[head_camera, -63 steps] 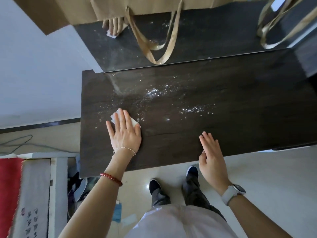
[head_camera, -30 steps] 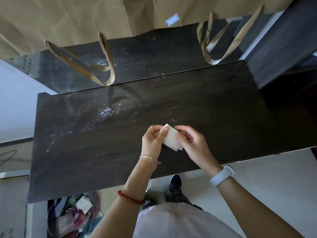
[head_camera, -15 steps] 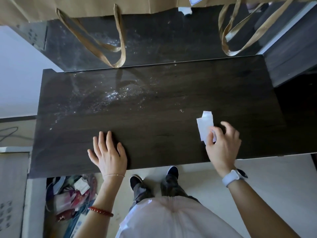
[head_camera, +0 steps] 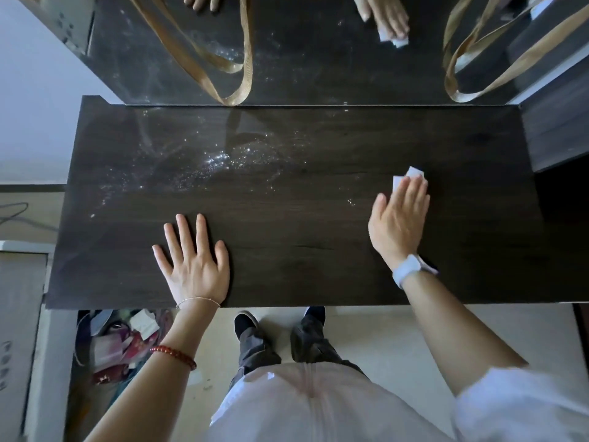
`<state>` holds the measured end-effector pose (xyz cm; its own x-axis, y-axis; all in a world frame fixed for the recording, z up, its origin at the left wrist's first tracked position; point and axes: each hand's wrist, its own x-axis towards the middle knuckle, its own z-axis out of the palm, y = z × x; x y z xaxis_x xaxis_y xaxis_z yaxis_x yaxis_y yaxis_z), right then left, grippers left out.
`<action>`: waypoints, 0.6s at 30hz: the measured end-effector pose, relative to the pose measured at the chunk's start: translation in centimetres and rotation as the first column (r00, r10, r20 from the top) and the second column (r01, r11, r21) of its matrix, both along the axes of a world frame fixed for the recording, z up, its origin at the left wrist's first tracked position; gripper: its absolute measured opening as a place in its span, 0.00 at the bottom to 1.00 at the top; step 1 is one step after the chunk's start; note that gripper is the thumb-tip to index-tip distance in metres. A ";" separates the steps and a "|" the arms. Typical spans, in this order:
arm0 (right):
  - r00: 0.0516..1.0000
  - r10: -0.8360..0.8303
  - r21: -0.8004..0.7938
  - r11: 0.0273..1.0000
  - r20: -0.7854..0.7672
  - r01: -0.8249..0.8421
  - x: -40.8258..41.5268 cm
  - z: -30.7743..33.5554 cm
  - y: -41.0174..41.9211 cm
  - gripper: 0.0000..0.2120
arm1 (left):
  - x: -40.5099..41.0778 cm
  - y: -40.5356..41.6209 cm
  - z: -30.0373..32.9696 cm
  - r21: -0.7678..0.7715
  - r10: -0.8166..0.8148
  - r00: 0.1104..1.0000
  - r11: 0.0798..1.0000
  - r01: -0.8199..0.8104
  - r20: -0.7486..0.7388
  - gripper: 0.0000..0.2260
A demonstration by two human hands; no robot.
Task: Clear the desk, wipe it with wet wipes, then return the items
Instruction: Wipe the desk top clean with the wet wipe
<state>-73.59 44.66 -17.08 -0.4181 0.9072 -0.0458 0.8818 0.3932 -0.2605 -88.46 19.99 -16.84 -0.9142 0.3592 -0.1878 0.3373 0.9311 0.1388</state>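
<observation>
Fingers point(head_camera: 411, 193) of the right hand point(head_camera: 398, 218) lie flat and together on a folded white wet wipe point(head_camera: 409, 174), pressing it down on the dark wood bench point(head_camera: 302, 256) toward its right side; only the wipe's far edge shows past the fingertips. That grip is released, palm down, not closed round the wipe. A white wristband point(head_camera: 409, 271) sits on that wrist. The left hand point(head_camera: 194, 266) rests spread and flat near the bench's front edge, left of centre, its grip released and holding nothing, well apart from the wipe. A thin bracelet point(head_camera: 197, 301) and a red bead bracelet point(head_camera: 173, 355) circle that arm. Glinting specks and smears point(head_camera: 216, 161) cover the bench's left and middle rear. Behind the bench stands a mirror point(head_camera: 302, 59), where tan bag handles point(head_camera: 236, 74) hang down against the glass, one end touching the bench's rear edge.
</observation>
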 end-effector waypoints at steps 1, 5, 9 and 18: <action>0.999 0.046 0.007 0.999 -0.003 -0.046 -1.6 0.1 -0.4 0.29 | 0.0 0.0 0.0 0.000 0.002 1.000 1.000 -0.002 -0.001 0.24; 0.679 0.734 0.026 0.679 -0.017 -0.734 -4.1 0.0 -9.7 0.28 | 0.0 0.1 0.1 -0.004 0.008 1.000 1.000 -0.008 0.000 0.27; 0.534 0.841 -0.002 0.536 0.086 -0.844 -0.2 0.5 -10.3 0.26 | 0.0 0.1 0.2 0.009 0.007 1.000 1.000 -0.007 -0.006 0.27; 0.775 0.627 0.035 0.779 -0.075 -0.626 -3.7 0.0 -12.5 0.23 | -0.1 -0.1 0.3 0.002 0.000 1.000 1.000 0.000 0.021 0.27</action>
